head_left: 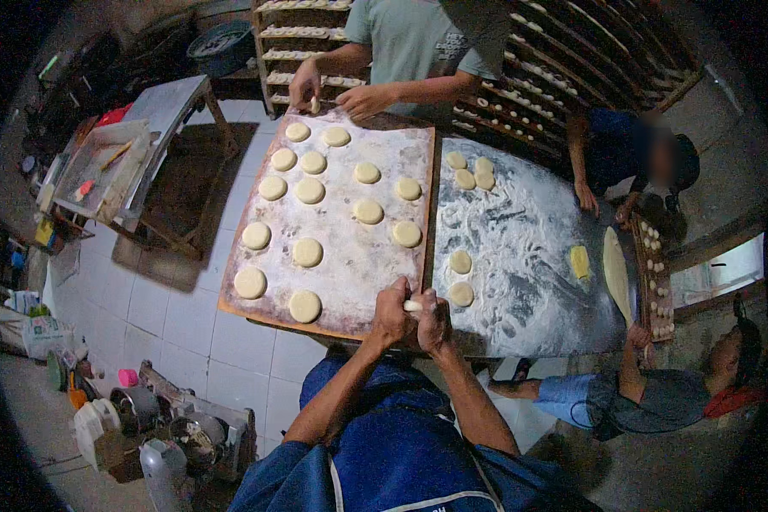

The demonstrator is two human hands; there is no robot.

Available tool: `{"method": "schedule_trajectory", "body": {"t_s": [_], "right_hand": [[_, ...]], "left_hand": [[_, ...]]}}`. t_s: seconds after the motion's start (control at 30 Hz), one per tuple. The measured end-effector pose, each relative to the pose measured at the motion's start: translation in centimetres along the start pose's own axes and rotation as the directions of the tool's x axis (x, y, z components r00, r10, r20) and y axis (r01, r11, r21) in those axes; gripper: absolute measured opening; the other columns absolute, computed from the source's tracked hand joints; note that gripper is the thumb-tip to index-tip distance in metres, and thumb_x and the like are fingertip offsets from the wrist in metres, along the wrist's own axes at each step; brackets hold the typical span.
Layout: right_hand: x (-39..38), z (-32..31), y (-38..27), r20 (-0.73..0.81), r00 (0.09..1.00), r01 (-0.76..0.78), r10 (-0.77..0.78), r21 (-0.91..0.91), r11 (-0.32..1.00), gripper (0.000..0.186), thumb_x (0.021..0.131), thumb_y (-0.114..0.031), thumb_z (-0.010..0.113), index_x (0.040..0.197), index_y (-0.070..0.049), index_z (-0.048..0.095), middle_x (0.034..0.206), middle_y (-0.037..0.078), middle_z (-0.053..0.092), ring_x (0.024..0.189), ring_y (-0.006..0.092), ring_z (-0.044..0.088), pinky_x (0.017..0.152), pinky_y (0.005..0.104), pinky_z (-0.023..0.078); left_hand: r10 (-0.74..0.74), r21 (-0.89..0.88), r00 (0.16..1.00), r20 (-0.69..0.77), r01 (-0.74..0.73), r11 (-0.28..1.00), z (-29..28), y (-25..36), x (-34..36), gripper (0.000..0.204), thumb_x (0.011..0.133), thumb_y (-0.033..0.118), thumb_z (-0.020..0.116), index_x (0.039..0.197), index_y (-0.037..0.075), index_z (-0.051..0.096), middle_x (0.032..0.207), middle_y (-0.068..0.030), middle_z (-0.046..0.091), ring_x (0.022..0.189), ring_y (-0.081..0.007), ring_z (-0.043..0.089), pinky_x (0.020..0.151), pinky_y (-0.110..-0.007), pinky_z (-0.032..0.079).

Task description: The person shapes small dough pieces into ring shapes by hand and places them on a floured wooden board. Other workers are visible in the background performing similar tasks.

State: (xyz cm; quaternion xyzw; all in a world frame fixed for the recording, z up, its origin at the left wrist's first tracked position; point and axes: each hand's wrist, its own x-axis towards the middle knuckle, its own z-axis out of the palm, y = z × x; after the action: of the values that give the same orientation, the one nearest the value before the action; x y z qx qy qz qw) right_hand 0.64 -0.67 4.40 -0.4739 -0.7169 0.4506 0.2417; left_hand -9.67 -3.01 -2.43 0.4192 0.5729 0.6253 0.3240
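As forearms [347, 386] converge, both hands [392, 316] hold dough [413, 306].

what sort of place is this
Probably a small bakery: flat dough rounds cover a floured board, the table is dusted white, and a rack holds many small pale pieces.

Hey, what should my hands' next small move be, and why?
Probably lower the pale dough piece held between your left hand and right hand onto the board: both hands are at its near right corner, and there's bare floured surface between them and the dough disc by the near edge.
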Motion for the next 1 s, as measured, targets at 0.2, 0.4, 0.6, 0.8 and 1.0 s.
{"method": "schedule_trajectory", "body": {"t_s": [0.2, 0.4, 0.6, 0.8, 1.0], "right_hand": [[0.1, 2.7, 2.8, 0.014, 0.988, 0.156, -0.156, -0.213, 0.965, 0.045, 0.091, -0.039, 0.036, 0.089, 0.001, 0.057, 0.069, 0.022, 0.056, 0.065, 0.0353, 0.056, 0.058, 0.0422, 0.040], [-1.0, 5.2, 2.7, -0.149, 0.988, 0.060, -0.045, 0.095, 0.994, 0.047, 0.091, -0.044, 0.039, 0.081, -0.002, 0.058, 0.066, 0.019, 0.055, 0.061, 0.0334, 0.054, 0.058, 0.0427, 0.039], [-1.6, 3.8, -3.6, 0.117, 0.988, -0.109, 0.102, 0.059, 0.992, 0.045, 0.091, -0.040, 0.043, 0.074, -0.001, 0.058, 0.065, 0.017, 0.057, 0.069, 0.0295, 0.057, 0.058, 0.0400, 0.042], [-1.2, 4.1, 0.6, 0.087, 0.996, -0.010, 0.017, -0.087, 0.996, 0.046, 0.089, -0.041, 0.049, 0.081, 0.002, 0.063, 0.063, 0.015, 0.058, 0.065, 0.0259, 0.058, 0.059, 0.0372, 0.044], [-2.0, 4.9, 2.3, -0.105, 0.983, -0.141, 0.149, 0.085, 0.986, 0.049, 0.089, -0.044, 0.046, 0.071, 0.000, 0.058, 0.064, 0.015, 0.058, 0.062, 0.0242, 0.058, 0.056, 0.0370, 0.043]], "left_hand": [[-0.357, -0.579, 0.934, -0.004, 0.289, 0.762, -1.8, 2.0, -0.4, 0.030, 0.091, 0.028, 0.037, 0.068, 0.009, 0.036, 0.061, 0.0014, 0.032, 0.056, -0.0109, 0.032, 0.050, -0.028, 0.030], [-0.435, -0.888, 0.900, 0.031, 0.225, 0.402, -3.4, 1.2, -1.2, 0.029, 0.090, 0.028, 0.039, 0.068, 0.008, 0.037, 0.060, -0.0004, 0.038, 0.054, -0.0132, 0.033, 0.052, -0.029, 0.032], [-0.210, -0.380, 0.978, -0.001, 0.194, 0.904, -5.2, 0.7, -1.4, 0.037, 0.092, 0.035, 0.037, 0.069, 0.006, 0.038, 0.058, -0.0085, 0.039, 0.054, -0.0174, 0.037, 0.052, -0.033, 0.034], [-0.060, 0.247, 0.978, 0.201, 0.008, 0.969, -6.3, 3.1, -1.5, 0.032, 0.091, 0.035, 0.040, 0.073, 0.008, 0.042, 0.065, -0.0012, 0.041, 0.062, -0.0175, 0.046, 0.059, -0.031, 0.038], [-0.100, -0.245, 0.993, 0.055, 0.111, 0.963, -4.5, 0.7, -1.7, 0.030, 0.088, 0.026, 0.041, 0.071, 0.002, 0.041, 0.060, -0.0166, 0.040, 0.057, -0.0294, 0.042, 0.055, -0.038, 0.036]]}}
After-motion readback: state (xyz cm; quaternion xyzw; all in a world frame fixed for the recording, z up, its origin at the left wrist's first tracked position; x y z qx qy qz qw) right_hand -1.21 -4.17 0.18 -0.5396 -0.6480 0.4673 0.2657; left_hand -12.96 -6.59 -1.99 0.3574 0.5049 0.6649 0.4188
